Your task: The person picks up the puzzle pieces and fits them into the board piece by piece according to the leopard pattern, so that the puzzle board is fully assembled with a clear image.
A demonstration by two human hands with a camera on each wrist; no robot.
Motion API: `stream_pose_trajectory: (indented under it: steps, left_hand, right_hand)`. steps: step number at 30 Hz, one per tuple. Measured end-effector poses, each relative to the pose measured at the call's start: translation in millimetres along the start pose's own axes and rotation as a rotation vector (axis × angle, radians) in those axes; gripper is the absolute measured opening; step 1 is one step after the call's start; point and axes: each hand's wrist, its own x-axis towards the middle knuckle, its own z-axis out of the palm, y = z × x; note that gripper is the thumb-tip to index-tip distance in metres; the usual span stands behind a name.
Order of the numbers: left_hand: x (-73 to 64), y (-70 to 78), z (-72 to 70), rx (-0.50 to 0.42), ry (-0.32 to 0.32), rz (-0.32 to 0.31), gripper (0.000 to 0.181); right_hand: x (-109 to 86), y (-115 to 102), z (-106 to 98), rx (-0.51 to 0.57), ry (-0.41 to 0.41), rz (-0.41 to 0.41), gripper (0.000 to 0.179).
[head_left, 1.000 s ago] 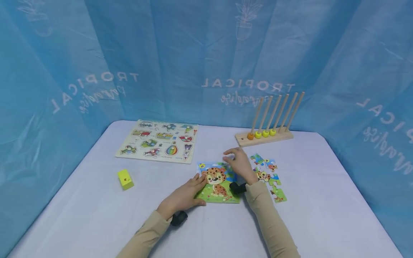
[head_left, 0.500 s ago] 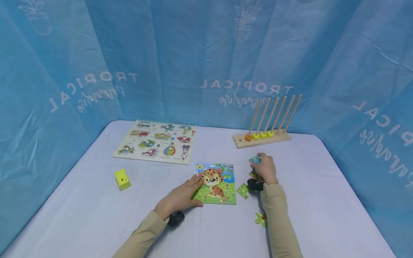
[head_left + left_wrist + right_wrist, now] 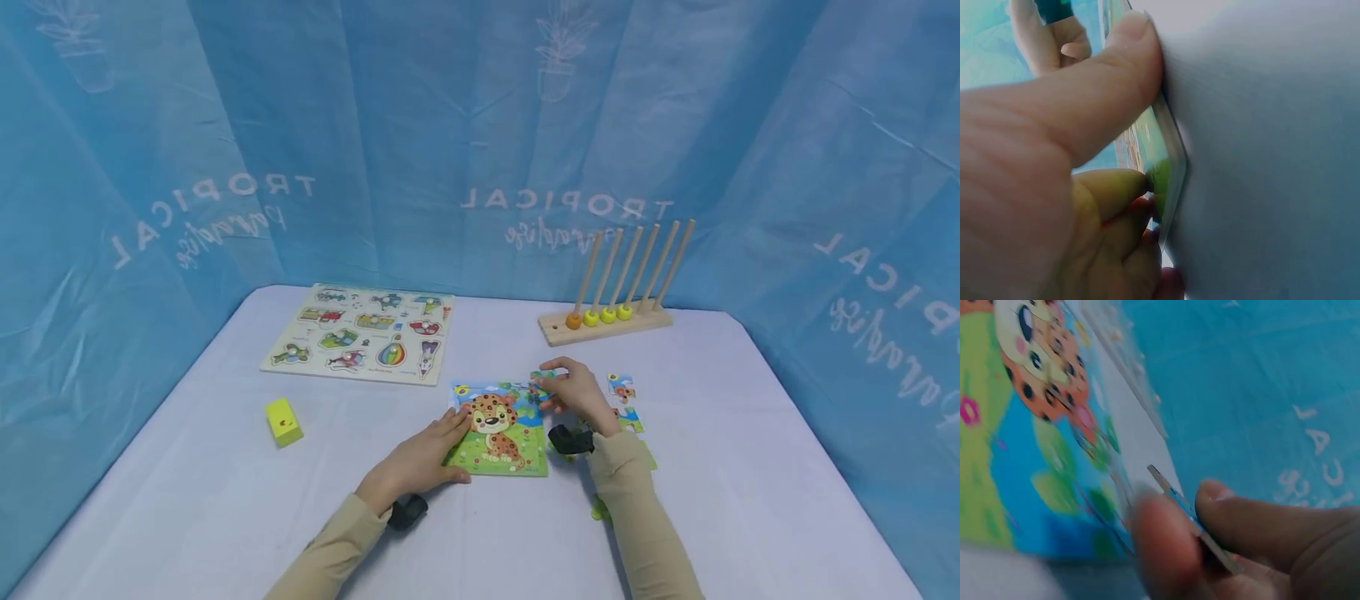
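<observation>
A leopard-picture puzzle board (image 3: 498, 425) lies flat at the table's middle. My left hand (image 3: 423, 454) rests on its left side, fingers straight over the edge and thumb at the lower corner; in the left wrist view the thumb (image 3: 1129, 56) lies along the board's edge. Over the board's upper right corner, my right hand (image 3: 573, 392) pinches a blue-green jigsaw piece (image 3: 542, 385). The right wrist view shows that piece (image 3: 1185, 509) edge-on between thumb and fingers, close to the board (image 3: 1054, 462). Loose jigsaw pieces (image 3: 628, 418) lie right of the hand, some partly hidden by the right forearm.
A vehicle peg puzzle (image 3: 360, 333) lies at the back left. A yellow block (image 3: 283, 422) sits at the left. At the back right stands a wooden bead rack (image 3: 607, 325) with upright rods. A blue curtain (image 3: 420, 150) closes off the back.
My right hand went from above the board to the loose pieces at the right, picked up a jigsaw piece, and came back left to the board's upper right corner. My left hand stays put.
</observation>
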Motion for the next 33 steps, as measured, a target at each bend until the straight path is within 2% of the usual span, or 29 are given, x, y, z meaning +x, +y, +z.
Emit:
stream_pose_trajectory:
  steps: [5, 9, 15, 19, 23, 33]
  left_hand:
    - [0.7, -1.7, -0.2, 0.006, 0.005, 0.015, 0.084]
    - [0.4, -2.4, 0.5, 0.000, 0.001, 0.011, 0.084]
    - [-1.2, -0.9, 1.0, 0.006, -0.004, 0.009, 0.084]
    - [-0.2, 0.5, -1.1, 0.015, -0.004, 0.009, 0.084]
    - [1.9, 0.3, -1.5, 0.023, -0.008, 0.006, 0.084]
    - [-0.1, -1.1, -0.9, 0.006, -0.003, 0.009, 0.085]
  right_hand:
    - [2.8, -3, 21, -0.147, -0.010, -0.077, 0.032]
    - [4.0, -2, 32, -0.240, -0.010, -0.107, 0.026]
    - [0.8, -5, 46, -0.398, 0.088, -0.082, 0.028]
    - [1.6, -5, 49, -0.433, 0.146, -0.086, 0.028]
    - [4.6, 0, 46, -0.440, 0.158, -0.078, 0.027]
    - [7.1, 1, 26, -0.356, 0.185, -0.063, 0.017]
